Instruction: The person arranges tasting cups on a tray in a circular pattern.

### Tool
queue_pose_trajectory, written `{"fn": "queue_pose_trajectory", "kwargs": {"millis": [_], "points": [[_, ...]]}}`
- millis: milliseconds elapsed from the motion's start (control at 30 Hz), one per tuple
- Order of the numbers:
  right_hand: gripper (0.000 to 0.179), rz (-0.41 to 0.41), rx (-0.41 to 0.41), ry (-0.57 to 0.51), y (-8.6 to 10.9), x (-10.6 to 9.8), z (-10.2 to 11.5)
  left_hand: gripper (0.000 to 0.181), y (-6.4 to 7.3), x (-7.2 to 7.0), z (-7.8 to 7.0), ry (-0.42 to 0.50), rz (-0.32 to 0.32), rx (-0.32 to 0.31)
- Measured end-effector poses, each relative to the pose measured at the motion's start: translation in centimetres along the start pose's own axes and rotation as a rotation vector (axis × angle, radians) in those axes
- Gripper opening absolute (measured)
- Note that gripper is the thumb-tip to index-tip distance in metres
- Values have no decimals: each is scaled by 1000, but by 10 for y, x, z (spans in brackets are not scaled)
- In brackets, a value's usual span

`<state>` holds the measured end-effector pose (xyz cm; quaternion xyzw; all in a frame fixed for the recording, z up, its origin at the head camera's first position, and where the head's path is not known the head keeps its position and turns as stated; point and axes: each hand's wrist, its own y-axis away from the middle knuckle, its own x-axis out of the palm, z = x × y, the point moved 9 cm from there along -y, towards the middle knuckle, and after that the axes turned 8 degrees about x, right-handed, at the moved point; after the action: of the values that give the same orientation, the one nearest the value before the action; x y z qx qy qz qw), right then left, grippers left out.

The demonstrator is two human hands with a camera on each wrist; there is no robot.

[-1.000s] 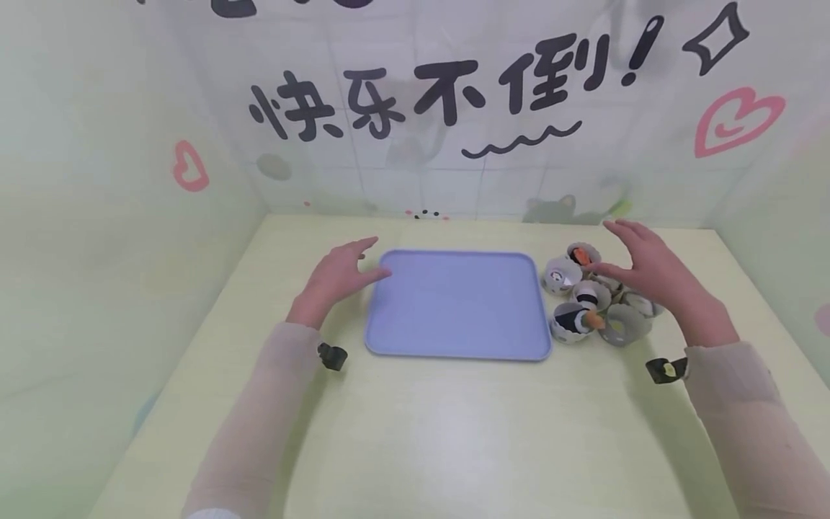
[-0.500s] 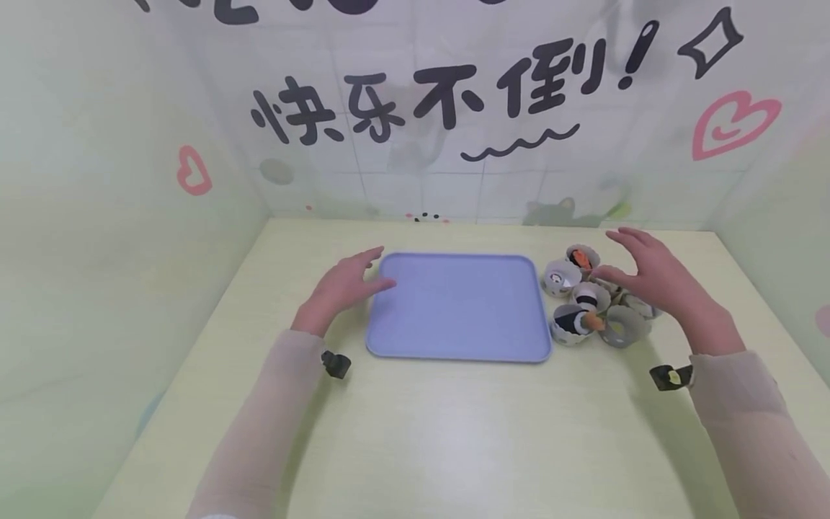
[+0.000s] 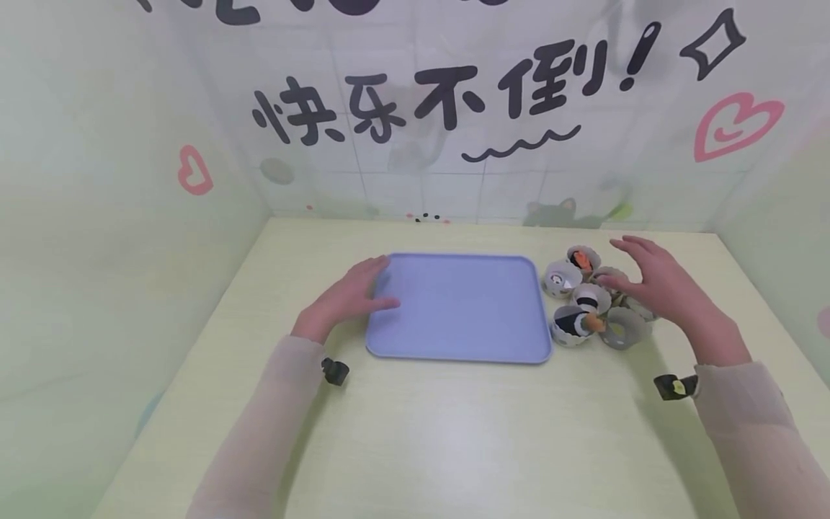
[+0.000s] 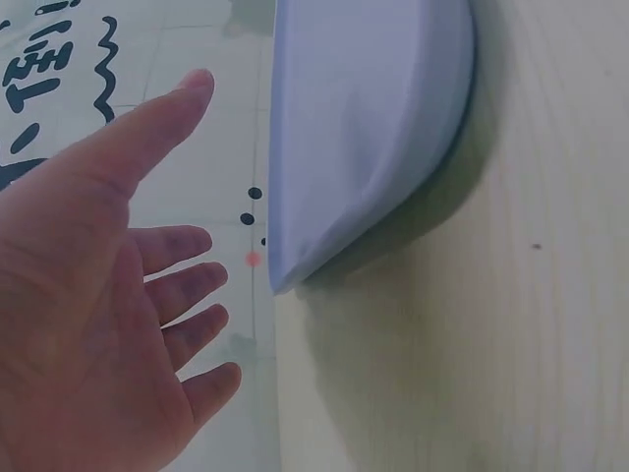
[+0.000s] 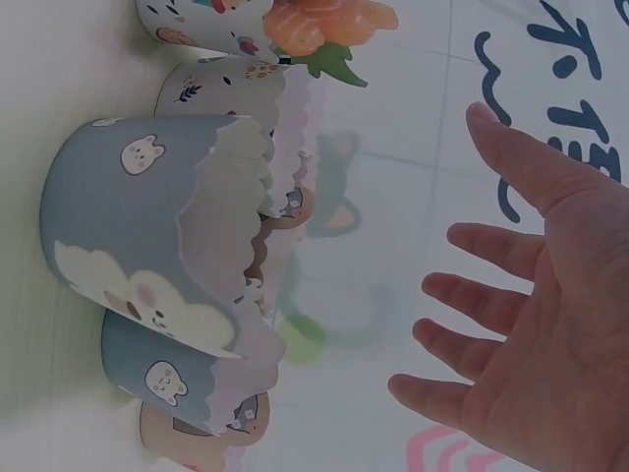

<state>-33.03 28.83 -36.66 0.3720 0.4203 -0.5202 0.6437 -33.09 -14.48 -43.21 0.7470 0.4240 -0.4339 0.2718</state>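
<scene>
A light purple-blue tray [image 3: 457,310] lies on the table. Over its left edge hovers my left hand [image 3: 346,297], fingers spread and thumb apart, holding nothing; in the left wrist view the tray's corner [image 4: 354,147] is beside the fingertips. To the tray's right stands a cluster of scalloped paper cups, including a white cup [image 3: 553,287] and a grey cup [image 3: 638,335]. Toy-like sushi pieces sit in some: an orange-topped piece [image 3: 581,259] at the back, a dark roll [image 3: 569,321] in front. My right hand [image 3: 668,288] is spread above the cups, holding nothing.
Pale wood-look table [image 3: 441,440] spreads in front of the tray. Behind it rises a white wall sheet [image 3: 441,191] with dark lettering and pink hearts. A black wrist camera [image 3: 335,371] sits at the left sleeve, another black camera [image 3: 674,386] at the right.
My left hand has come down and slightly right, nearer the tray's left edge. My right hand has drifted slightly toward me and to the right. The tray and cups stay in place.
</scene>
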Motion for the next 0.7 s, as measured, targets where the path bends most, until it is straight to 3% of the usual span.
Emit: {"fn": "queue_pose_trajectory", "kwargs": {"millis": [200, 700], "points": [[82, -6, 8, -8, 3, 1, -2, 101, 4, 10, 3, -54, 45, -5], [80, -17, 34, -1, 5, 2, -2, 111, 8, 23, 5, -168, 85, -10]]}}
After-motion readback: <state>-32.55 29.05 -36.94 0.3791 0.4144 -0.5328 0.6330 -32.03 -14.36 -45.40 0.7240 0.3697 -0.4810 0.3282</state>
